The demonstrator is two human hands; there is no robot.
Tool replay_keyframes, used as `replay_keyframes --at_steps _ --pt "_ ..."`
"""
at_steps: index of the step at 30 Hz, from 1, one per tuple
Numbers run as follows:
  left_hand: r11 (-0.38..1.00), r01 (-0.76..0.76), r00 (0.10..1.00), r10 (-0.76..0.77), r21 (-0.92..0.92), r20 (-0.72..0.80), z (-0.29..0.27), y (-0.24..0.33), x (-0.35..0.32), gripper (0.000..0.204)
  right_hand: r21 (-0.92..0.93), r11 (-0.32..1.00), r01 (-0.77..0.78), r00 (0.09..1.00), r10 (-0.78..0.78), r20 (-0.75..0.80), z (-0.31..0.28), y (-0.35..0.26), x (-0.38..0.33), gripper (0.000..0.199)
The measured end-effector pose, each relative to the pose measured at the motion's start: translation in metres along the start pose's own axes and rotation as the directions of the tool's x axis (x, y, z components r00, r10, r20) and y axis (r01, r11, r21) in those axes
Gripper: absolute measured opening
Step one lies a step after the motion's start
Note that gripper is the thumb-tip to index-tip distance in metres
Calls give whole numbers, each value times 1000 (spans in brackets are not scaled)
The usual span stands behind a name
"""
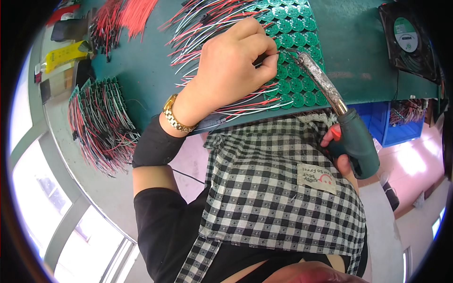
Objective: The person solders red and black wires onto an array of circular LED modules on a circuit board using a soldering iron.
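Left hand (237,59) bent over the left part of the panel, fingers curled, thumb and forefinger drawn close together; whether anything thin sat between them, you could not tell! Right hand (343,164), on the near right, was wrapped firmly round the handle of a soldering iron (350,121). And what a line that iron took: slanting from near right to far left, its tip just right of the left fingertips, over the panel of round green boards (295,71). So the left hand was the nearer one to the boards, the right well back by the counter's near edge.

Surfaces, then, big ones first! Dark green and matt, the counter (349,28) stretched off to the right; on its near side hung an apron (278,188) of black-and-white checked cloth. Out left bristled a cluster of wired boards (104,127), trailing black, red and white leads. Flat and glossy, the panel ran disc after disc in tight rows, with thin coated wires (207,28) fanning off its left side. Far right sat a square black fan (406,40). Then the iron: fat dark grip, slim mottled metal barrel. Smallest, a gold link watch (173,114) gleamed at the left wrist.
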State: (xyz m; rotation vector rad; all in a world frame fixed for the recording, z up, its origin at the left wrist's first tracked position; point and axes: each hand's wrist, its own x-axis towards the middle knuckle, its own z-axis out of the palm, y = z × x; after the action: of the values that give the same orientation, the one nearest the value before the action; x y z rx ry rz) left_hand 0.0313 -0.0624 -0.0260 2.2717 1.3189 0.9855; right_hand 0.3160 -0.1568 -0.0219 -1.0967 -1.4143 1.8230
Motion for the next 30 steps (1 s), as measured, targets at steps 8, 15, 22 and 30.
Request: replay_keyframes --at_steps 8,15,22,30 --pt "996 -22 1000 23 81 -18 4 0 0 12 41 999 -12 1000 12 -15 2 -1 1 55" --pt "995 3 1000 -3 96 -4 4 2 0 12 -4 1000 30 999 -30 25 0 0 3 54" --pt "999 12 1000 -12 44 -8 2 2 2 11 -116 992 53 985 -71 -158 6 -6 5 62" --pt "998 61 998 -62 16 9 3 2 1 11 -54 991 124 972 -132 -192 8 5 6 60"
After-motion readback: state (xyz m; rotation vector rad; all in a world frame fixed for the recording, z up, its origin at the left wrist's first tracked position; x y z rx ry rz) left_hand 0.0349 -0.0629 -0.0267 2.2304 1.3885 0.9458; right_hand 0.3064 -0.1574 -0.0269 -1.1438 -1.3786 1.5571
